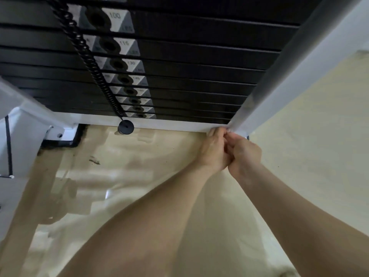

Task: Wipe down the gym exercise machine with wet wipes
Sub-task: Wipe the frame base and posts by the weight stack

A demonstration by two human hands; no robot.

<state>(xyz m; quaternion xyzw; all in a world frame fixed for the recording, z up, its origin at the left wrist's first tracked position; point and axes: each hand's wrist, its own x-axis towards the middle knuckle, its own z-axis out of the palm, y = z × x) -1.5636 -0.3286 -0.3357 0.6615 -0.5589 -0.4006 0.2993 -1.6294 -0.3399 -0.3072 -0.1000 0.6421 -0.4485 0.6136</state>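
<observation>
Forearms [159, 216] reach far right; left hand [214, 148] and right hand [246, 154] touch, fingers curled, at the foot of the machine's white upright [279, 80]. Anything pinched is hidden. Weight stack [179, 56] beyond, top cut off.

Matt black metal weight plates [199, 48] (grey number labels), smooth white-painted frame [279, 92], glossy cream floor [139, 176].

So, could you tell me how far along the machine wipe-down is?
Done: no visible sign tells wiped parts apart. In hand: left hand and right hand bunched at the corner where the white metal upright meets the white base bar; no wipe clearly visible. Possibly left: black weight plates, black coiled cord.
</observation>
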